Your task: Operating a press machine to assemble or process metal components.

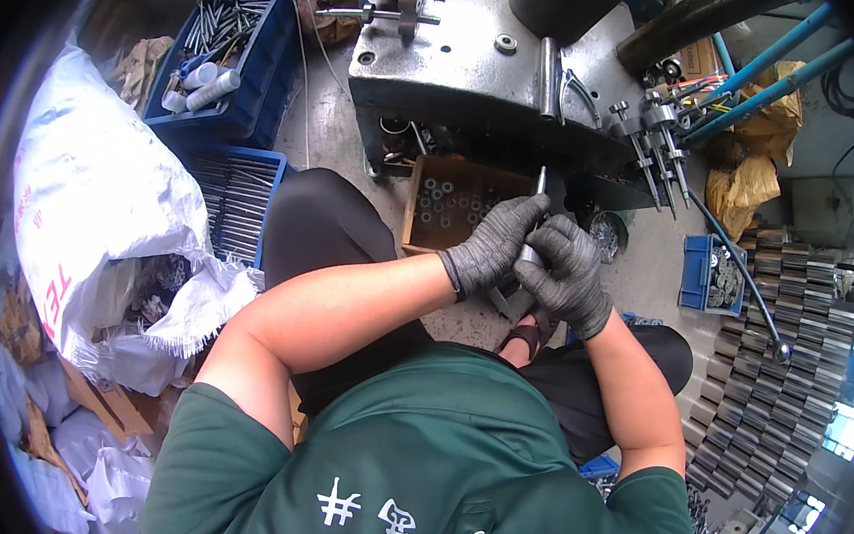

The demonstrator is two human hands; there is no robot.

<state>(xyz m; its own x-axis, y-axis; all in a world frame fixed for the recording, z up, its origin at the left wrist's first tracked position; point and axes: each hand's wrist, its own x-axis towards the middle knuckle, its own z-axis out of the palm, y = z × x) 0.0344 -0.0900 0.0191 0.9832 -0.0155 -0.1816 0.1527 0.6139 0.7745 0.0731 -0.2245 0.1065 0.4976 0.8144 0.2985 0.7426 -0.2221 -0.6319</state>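
Note:
Both of my hands wear dark grey gloves and meet over my lap, close to the machine's front edge. My left hand [494, 244] is closed around a slim metal shaft [542, 182], whose thin tip sticks up past the fingers. My right hand [569, 278] is closed on the lower part of the same piece, where a thicker silvery section [529, 257] shows between the gloves. How the fingers overlap is partly hidden. Just beyond my hands is the steel machine table [443, 62], with a metal cylinder [548, 76], pliers [583, 97] and a small ring [506, 43] on it.
A wooden box [412, 206] of rings sits under the table. On the left are a blue crate [280, 65], a blue tray of rods [279, 170] and a white woven sack [102, 191]. To the right stand a blue bin [695, 273] and stacked metal cylinders [776, 355].

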